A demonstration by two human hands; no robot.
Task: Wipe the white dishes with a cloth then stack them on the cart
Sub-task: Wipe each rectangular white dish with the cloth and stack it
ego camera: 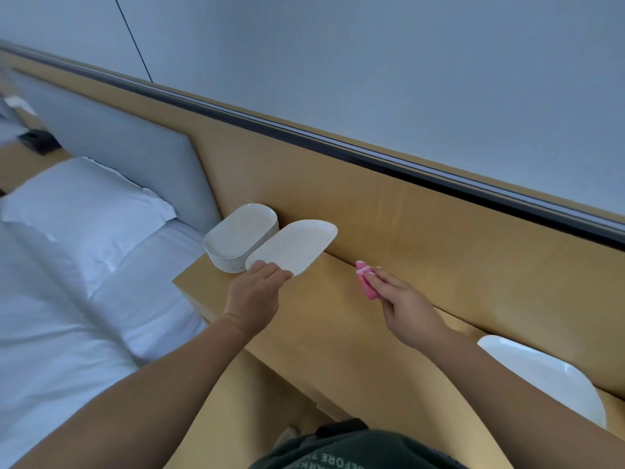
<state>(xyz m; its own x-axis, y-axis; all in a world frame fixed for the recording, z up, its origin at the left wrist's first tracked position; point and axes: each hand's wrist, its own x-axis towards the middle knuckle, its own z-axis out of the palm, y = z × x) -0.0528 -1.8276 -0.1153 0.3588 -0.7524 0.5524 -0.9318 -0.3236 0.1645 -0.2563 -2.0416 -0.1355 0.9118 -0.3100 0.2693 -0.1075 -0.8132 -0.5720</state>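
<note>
A pale wall fills the upper part of the view, and a bed with white sheets takes up the left. A wooden panel runs slantwise under the wall, with a wooden ledge along its foot. A white pillow lies at the head of the bed against a grey headboard. A stack of white dishes stands on the ledge's far left corner, close against the panel. At the right a single plate lies on the ledge, partly hidden behind the right forearm. The left hand grips a dish by its near end, fingers curled over the rim; the dish is tilted, just right of the stack. The right hand pinches a folded pink cloth at its fingertips, well apart from the dish.
</note>
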